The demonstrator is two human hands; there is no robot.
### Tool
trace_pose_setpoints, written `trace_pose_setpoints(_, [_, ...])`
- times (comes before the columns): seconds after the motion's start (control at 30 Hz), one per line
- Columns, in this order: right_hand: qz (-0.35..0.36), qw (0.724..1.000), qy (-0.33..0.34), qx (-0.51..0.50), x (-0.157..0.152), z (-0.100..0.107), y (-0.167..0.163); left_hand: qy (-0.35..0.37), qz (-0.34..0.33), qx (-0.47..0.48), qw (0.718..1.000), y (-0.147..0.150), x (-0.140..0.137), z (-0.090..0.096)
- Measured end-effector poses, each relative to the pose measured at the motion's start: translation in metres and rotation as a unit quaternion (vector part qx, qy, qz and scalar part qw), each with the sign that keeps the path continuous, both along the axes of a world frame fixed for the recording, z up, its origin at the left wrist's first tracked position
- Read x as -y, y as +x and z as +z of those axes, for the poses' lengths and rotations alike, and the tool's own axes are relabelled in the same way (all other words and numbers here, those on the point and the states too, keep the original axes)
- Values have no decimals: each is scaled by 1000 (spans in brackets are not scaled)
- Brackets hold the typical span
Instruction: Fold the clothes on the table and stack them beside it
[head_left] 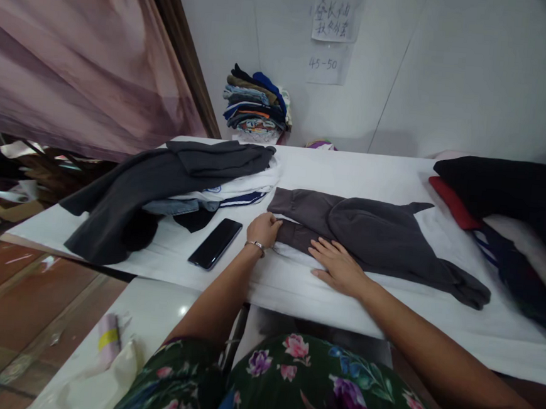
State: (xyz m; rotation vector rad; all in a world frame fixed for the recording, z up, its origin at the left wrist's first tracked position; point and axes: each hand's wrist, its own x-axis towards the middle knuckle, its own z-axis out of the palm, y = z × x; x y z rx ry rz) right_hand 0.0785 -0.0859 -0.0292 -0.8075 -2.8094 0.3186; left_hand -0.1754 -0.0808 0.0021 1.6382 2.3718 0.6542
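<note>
A dark grey garment (375,231) lies lengthwise on the white table, with one sleeve-like end (471,292) pointing to the lower right. Two narrow, cuff-like ends lie side by side at its left. My left hand (264,230), with a bracelet at the wrist, is closed on the nearer of these ends. Flat on the garment's near edge rests my right hand (337,266), its fingers stretched out. Just left of my left hand is a black phone (215,244), lying screen up. The exact kind of garment is unclear.
Rumpled dark and white clothes (162,177) lie at the left of the table (351,173). A folded clothes stack (257,105) stands at the back. More clothes (505,197) are heaped at the right. A lilac roll with a yellow band (109,341) sits on a lower surface.
</note>
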Motion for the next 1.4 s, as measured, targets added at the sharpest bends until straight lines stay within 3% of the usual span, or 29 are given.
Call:
trace_pose_setpoints(0.2, [-2, 1000, -8, -22, 1, 2, 2, -7, -20, 94, 995, -23, -3, -3])
trace_pose_setpoints(0.37, [-3, 999, -15, -41, 1, 1, 3, 20, 32, 86, 996, -41, 27, -3])
trace_pose_setpoints(0.53, [-3, 1000, -4, -31, 0, 0, 3, -6, 8, 81, 997, -41, 47, -6])
trace_pose_setpoints(0.7, [-5, 999, -1, -35, 1, 0, 2, -24, -18, 28, 999, -38, 41, -7])
trace_pose_setpoints(0.8, [-7, 1000, -4, -29, 1, 0, 2, 3, -47, 24, 999, -36, 38, -7])
trace_pose_setpoints(0.93, [-7, 999, -5, -36, 1, -1, 2, 46, -5, 54, 997, -37, 39, -9])
trace_pose_setpoints(1.1, [-4, 999, -10, -40, 1, -1, 2, -7, 55, 27, 998, -37, 42, -7])
trace_pose_setpoints(1.4, [-5, 999, -4, -41, 1, -3, 0, -69, 18, -42, 997, -28, 22, 3])
